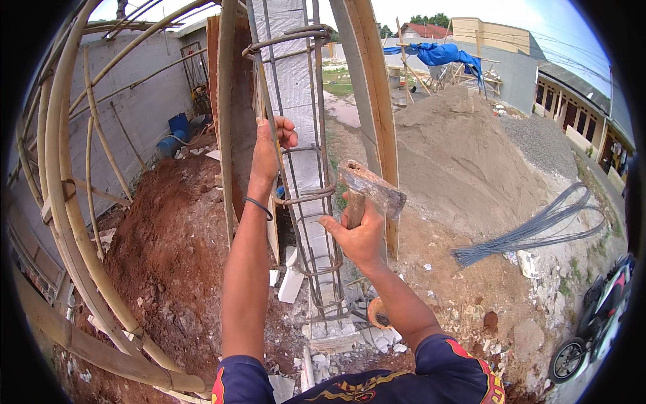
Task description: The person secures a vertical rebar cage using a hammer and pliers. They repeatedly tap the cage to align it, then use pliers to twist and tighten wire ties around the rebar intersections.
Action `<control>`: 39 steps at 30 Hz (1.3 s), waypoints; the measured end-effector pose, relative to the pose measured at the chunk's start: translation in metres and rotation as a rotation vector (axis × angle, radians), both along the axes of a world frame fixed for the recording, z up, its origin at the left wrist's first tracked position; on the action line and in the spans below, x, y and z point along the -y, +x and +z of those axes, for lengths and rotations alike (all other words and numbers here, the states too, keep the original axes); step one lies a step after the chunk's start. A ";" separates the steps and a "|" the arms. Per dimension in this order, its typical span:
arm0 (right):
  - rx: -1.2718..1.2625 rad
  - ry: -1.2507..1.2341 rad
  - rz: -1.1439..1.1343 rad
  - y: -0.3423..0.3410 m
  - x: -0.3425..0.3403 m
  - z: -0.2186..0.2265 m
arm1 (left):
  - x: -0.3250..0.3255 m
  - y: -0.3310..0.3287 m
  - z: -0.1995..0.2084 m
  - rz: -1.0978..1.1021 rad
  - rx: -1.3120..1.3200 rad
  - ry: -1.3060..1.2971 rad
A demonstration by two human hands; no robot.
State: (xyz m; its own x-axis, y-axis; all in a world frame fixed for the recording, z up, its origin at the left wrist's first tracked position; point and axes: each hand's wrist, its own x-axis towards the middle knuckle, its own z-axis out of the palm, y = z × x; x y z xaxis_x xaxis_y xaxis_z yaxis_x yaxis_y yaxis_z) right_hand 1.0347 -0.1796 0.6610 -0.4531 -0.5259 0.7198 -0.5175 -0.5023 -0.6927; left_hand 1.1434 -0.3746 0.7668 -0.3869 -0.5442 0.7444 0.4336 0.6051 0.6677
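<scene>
Right hand [360, 236] fingers close around a rusty hammer [370, 187]; farther left, the left hand [268, 151] fingers grip a bar of the upright rebar cage [304, 168].

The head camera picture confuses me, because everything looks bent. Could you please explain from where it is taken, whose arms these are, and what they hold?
The camera sits on a person's head and looks down, so the two bare arms coming from the lower edge are that person's own. Its wide lens bends straight edges near the rim.

The left hand grips a bar of the steel rebar cage, which stands upright between wooden form boards. The right hand holds a rusty hammer by its handle, its head close to the cage.

On the ground lie red soil, a sand pile, a bundle of wire and broken white block pieces. Bamboo poles stand at the left, a motorcycle at the lower right.
</scene>
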 end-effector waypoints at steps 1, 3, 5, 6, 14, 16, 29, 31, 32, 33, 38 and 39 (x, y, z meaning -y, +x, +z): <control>0.000 -0.006 -0.017 0.001 0.001 0.002 | -0.002 0.001 0.000 -0.007 -0.004 0.012; 0.046 -0.034 -0.021 0.002 0.001 0.006 | -0.009 0.002 -0.001 -0.052 -0.021 0.042; 0.044 -0.021 -0.029 0.001 -0.001 0.009 | -0.019 0.004 -0.004 -0.134 -0.030 -0.006; 0.049 0.017 -0.032 0.000 -0.003 0.010 | -0.024 0.005 -0.005 -0.149 -0.018 -0.009; -0.080 -0.012 -0.079 -0.008 -0.009 0.008 | -0.039 0.013 -0.006 -0.140 0.196 -0.339; -0.137 -0.164 -0.085 -0.018 -0.006 0.006 | -0.035 0.014 -0.004 -0.103 0.262 -0.336; -0.373 -0.142 -0.303 -0.062 0.013 0.006 | -0.029 0.016 0.001 -0.059 0.335 -0.386; -0.391 -0.347 -0.224 -0.065 0.014 0.006 | -0.029 0.015 0.002 -0.016 0.355 -0.397; -0.393 -0.489 -0.184 -0.066 0.014 0.005 | -0.030 0.015 0.002 -0.018 0.344 -0.398; -0.390 -0.444 -0.175 -0.067 0.014 0.005 | -0.031 0.015 0.002 -0.024 0.338 -0.394; -0.514 -0.112 -0.257 -0.069 0.015 0.007 | -0.038 0.017 0.006 0.002 0.384 -0.354; -0.503 -0.227 -0.219 -0.069 0.015 0.007 | -0.039 0.018 0.006 0.054 0.386 -0.421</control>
State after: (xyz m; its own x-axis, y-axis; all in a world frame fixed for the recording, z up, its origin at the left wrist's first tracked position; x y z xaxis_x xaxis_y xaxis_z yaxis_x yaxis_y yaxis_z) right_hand 0.9655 -0.1950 0.6682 -0.1078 -0.2665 0.9578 -0.8629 -0.4535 -0.2233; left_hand 1.1612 -0.3356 0.7732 -0.6535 -0.2578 0.7116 0.1673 0.8678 0.4679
